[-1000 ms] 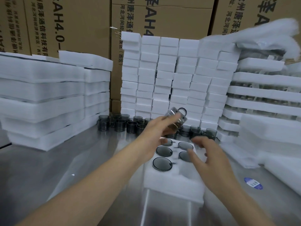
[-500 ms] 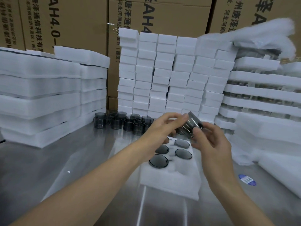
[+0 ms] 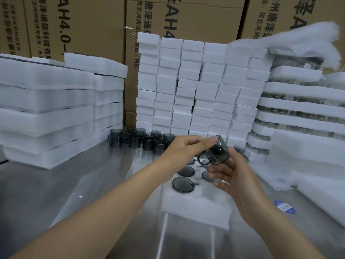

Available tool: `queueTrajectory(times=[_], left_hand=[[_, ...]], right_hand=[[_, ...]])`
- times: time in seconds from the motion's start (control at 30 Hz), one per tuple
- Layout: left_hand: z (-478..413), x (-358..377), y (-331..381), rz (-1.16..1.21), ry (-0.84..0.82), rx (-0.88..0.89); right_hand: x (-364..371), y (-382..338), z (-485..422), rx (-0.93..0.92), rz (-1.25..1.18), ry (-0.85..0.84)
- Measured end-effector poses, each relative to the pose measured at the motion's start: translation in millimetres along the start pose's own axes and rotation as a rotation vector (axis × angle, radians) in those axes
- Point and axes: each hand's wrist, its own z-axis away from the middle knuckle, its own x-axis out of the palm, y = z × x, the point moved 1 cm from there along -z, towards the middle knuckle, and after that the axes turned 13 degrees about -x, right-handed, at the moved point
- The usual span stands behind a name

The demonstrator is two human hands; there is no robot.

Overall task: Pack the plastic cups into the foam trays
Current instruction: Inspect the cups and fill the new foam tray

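A smoky grey plastic cup (image 3: 217, 152) with a handle is held upside down between both hands above the white foam tray (image 3: 194, 204). My left hand (image 3: 186, 148) pinches its upper edge with thumb and fingers. My right hand (image 3: 231, 172) grips it from below and the right. Several cups sit sunk in the tray's holes, the nearest one (image 3: 183, 184) at the front left. A group of loose cups (image 3: 141, 140) stands on the steel table (image 3: 56, 187) behind the tray.
Tall stacks of foam blocks (image 3: 197, 86) rise behind the loose cups. Wide foam trays are piled at left (image 3: 56, 109) and filled trays at right (image 3: 298, 109). Cardboard boxes (image 3: 78, 25) form the back wall. A blue sticker (image 3: 284, 206) lies on the table at right.
The cup has passed from my left hand alone into both hands, moved right and turned bottom-up. My right hand rose from the tray and took hold of it.
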Motion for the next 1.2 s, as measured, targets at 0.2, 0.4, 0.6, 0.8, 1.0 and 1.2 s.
queueTrajectory(times=[0.2,0.4,0.6,0.8,1.0,1.2], left_hand=[[-3,0,-3,0.008,0.025,0.027],[-5,9,-10,-0.226,-0.006,0.046],[-10,12,-23,-0.482,-0.040,0.020],[-9,-2,-21,-0.569,-0.055,0.047],[0,-1,-13,-0.668,-0.064,0.121],[8,12,-12,-0.884,-0.040,0.233]], right_hand=[[-1,1,1,-0.130,0.138,0.009],[-12,3,-2,-0.104,0.245,0.036],[-17,11,-9,-0.093,0.336,0.086],[-15,15,-7,-0.145,0.402,0.071],[-15,13,-4,-0.188,0.422,0.052],[-19,13,0,-0.341,0.650,-0.061]])
